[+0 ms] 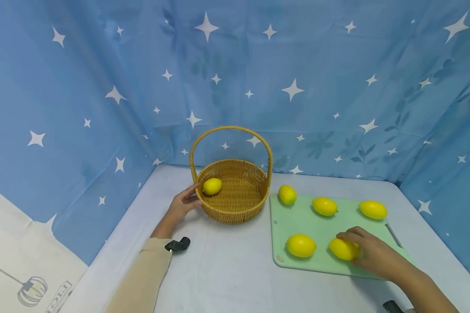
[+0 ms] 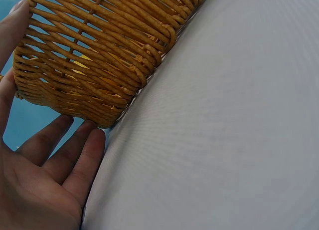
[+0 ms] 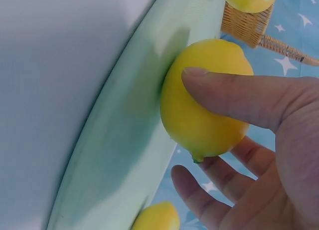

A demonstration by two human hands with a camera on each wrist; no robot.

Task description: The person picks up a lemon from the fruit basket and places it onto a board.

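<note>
My right hand grips a lemon near the front of a pale green cutting board. In the right wrist view its thumb lies across the lemon, with the other fingers behind it. At the left, my left hand touches the near left side of a wicker basket with spread, mostly straight fingers. Its fingertips rest against the woven wall low down in the left wrist view. One lemon lies inside the basket, by its left wall.
More lemons lie on the board: one left of my right hand, others along the back, including one in the middle. A thin grey strip shows at the board's right. Blue star-patterned cloth hangs behind the white table.
</note>
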